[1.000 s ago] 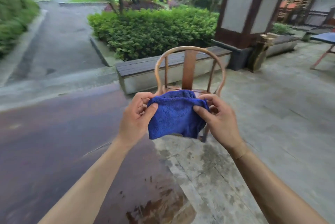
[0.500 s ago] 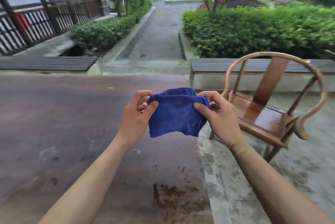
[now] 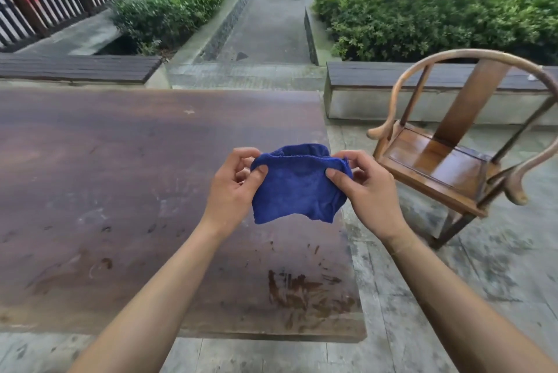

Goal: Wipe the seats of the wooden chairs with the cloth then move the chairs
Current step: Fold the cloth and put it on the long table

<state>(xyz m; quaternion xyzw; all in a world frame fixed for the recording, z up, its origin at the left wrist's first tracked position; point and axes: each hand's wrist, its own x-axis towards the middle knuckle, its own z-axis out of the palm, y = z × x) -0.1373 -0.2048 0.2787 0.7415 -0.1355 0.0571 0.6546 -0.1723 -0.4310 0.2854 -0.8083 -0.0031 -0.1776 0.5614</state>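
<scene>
Head view. Cloth [image 3: 297, 184], blue: held at centre frame, top edge pinched by left hand [image 3: 234, 188] and right hand [image 3: 367, 191], fingers curled. Chair [image 3: 447, 158], wooden: centre right, untouched. Step judged: cloth being readied. Next: cloth to be carried to the seat.

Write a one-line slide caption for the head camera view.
Both hands, left hand and right hand, pinch a blue cloth above a dark wooden table, a wooden chair waiting to the right.

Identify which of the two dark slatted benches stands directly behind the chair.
The right bench, under the big hedge; the chair overlaps it. The left bench lies across the path.
</scene>
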